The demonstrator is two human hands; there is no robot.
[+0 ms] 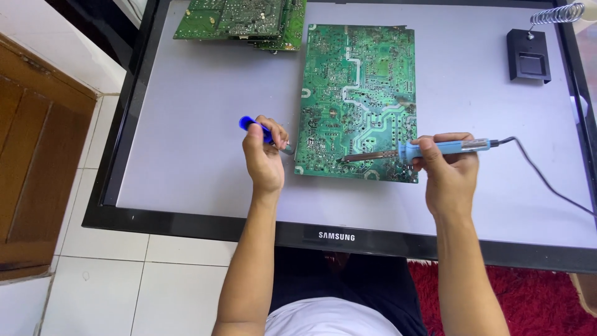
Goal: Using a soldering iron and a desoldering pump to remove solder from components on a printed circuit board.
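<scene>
Work surface is a flat-lying monitor panel, pale grey w/ black bezel (186,219), on white tile floor (112,274); red rug (535,298) at lower right. Large green circuit board (357,102) lies centre, solder side up. Right hand (449,168) is clamped on blue-handled soldering iron (413,150), tip at board's lower edge; left hand (266,158) is closed on small blue-handled tool (256,127) just beside board.

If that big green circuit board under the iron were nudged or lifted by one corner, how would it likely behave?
The circuit board looks like a flat rigid panel, so it would probably stay stiff rather than droop. It lies on a smooth grey surface, so a nudge would likely slide it. The soldering iron in the right hand touches its near edge, barely pinning it.
</scene>
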